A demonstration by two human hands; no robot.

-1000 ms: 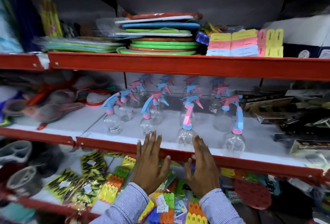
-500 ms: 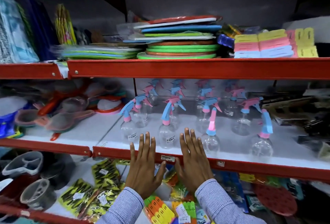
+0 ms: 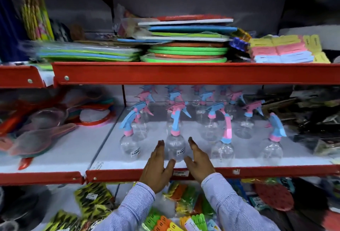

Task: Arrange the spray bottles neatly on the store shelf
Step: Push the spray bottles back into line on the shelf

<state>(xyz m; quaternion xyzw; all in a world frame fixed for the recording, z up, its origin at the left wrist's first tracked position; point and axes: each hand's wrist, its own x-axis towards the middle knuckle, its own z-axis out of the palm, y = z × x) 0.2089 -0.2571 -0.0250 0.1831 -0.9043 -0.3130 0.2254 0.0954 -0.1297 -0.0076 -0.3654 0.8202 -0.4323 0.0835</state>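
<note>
Several clear spray bottles with pink and blue trigger heads stand in rows on the white middle shelf [image 3: 184, 172]. In the front row, one bottle [image 3: 175, 146] stands between my hands. My left hand [image 3: 158, 166] is open at its left side, and my right hand [image 3: 198, 160] is open at its right side, palms facing the bottle. Neither hand clearly grips it. Another front bottle [image 3: 129, 145] stands to the left, and two more front bottles [image 3: 223, 149] [image 3: 273, 148] stand to the right. Further bottles fill the rows behind.
The red upper shelf beam [image 3: 184, 73] hangs low over the bottle heads. Strainers and plastic ware [image 3: 42, 138] lie on the left shelf section, dark packets [image 3: 312, 124] crowd the right. Packaged clips [image 3: 174, 219] lie on the shelf below my arms.
Both hands rose from the shelf's red front edge onto the shelf and turned palms inward either side of one front bottle. The view shifted as my head moved.
</note>
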